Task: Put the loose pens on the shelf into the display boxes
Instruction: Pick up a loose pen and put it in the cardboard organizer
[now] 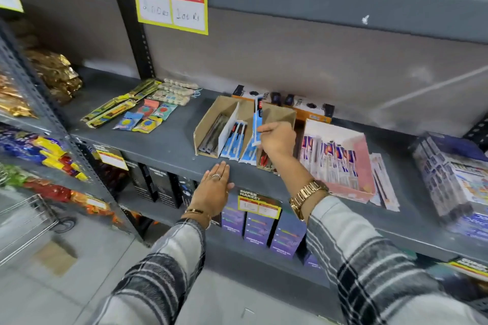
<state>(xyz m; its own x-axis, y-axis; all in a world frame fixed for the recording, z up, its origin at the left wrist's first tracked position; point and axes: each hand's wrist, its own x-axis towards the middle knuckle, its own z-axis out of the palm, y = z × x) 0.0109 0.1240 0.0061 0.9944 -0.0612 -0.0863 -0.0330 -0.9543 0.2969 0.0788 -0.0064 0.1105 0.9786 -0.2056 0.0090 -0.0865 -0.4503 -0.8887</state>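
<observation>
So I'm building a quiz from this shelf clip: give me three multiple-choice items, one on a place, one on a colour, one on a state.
1. Where does the open pink cardboard display box sit relative to the brown cardboard boxes?
A left B right C on top
2. What colour is the wristwatch?
A gold B black C red
3. What is the left hand doing?
A gripping a pen B resting flat on the grey metal shelf's edge C closing a box

B: the pink box lies right of the brown ones.
A: its band shines gold.
B: its fingers lie spread; the right hand pinches the blue-carded pen pack.
</observation>
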